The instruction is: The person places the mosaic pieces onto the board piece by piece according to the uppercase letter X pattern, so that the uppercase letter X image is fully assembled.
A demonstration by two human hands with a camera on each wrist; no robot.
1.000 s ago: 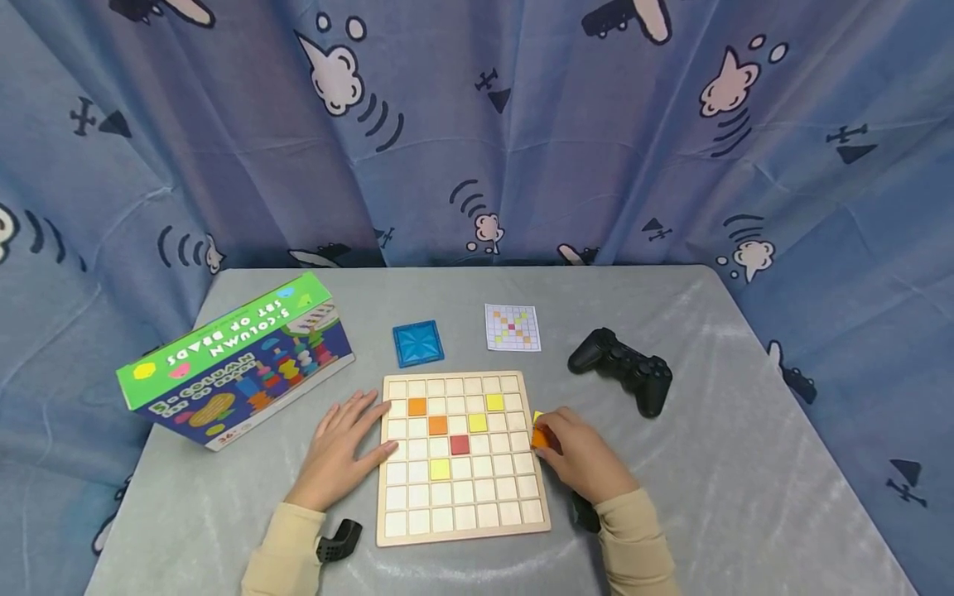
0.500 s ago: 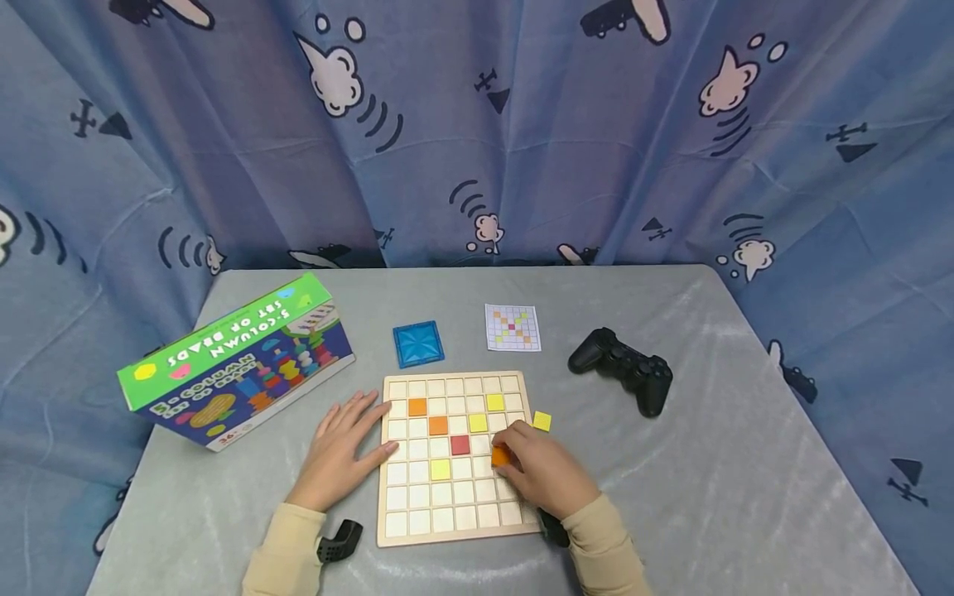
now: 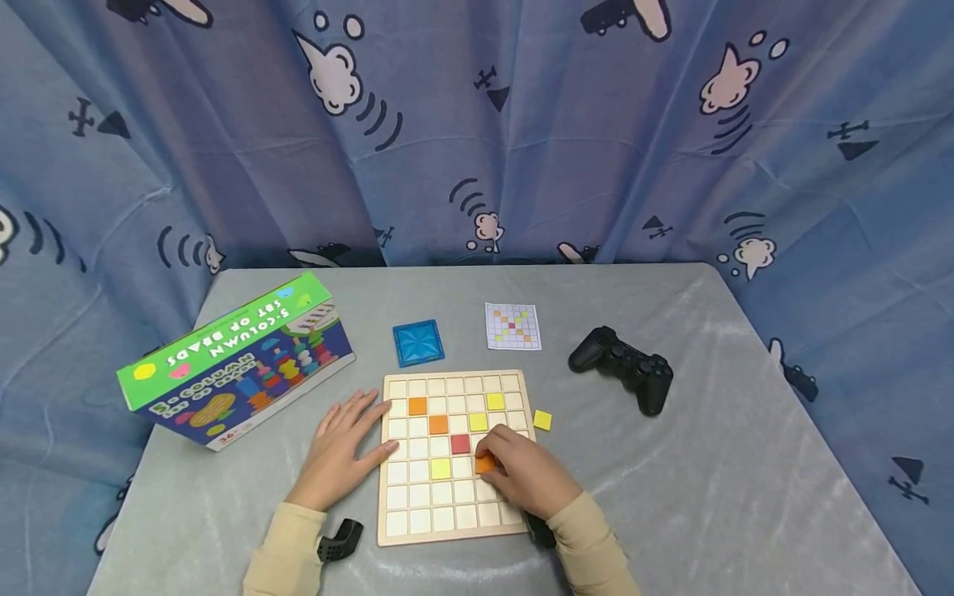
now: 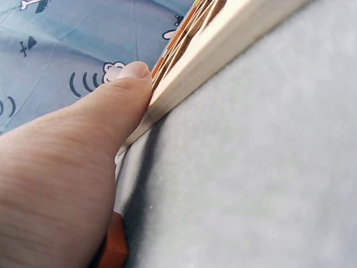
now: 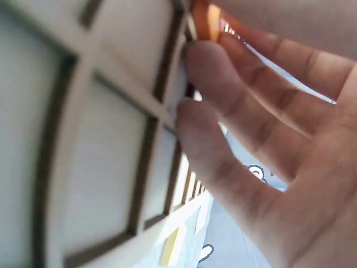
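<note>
A wooden grid board [image 3: 443, 520] lies on the table, with two orange tiles, a red tile [image 3: 460, 444] and several yellow tiles in its cells. My right hand [image 3: 531, 473] is over the right half of the board and pinches an orange tile [image 3: 485, 463] at a cell to the lower right of the red one. In the right wrist view that orange tile [image 5: 207, 21] shows at the fingertips, partly hidden. My left hand [image 3: 337, 454] rests beside the board's left edge, thumb and fingertips touching its frame; the thumb [image 4: 125, 95] presses that side in the left wrist view.
A loose yellow tile [image 3: 542, 420] lies just right of the board. Behind it are a blue square tray [image 3: 419, 343] and a small pattern card [image 3: 513, 327]. A black game controller [image 3: 622, 370] lies at right, a colourful box [image 3: 246, 364] at left.
My right hand has carried the orange tile leftward from beside the board onto its cells, uncovering the loose yellow tile. The left hand has stayed in place.
</note>
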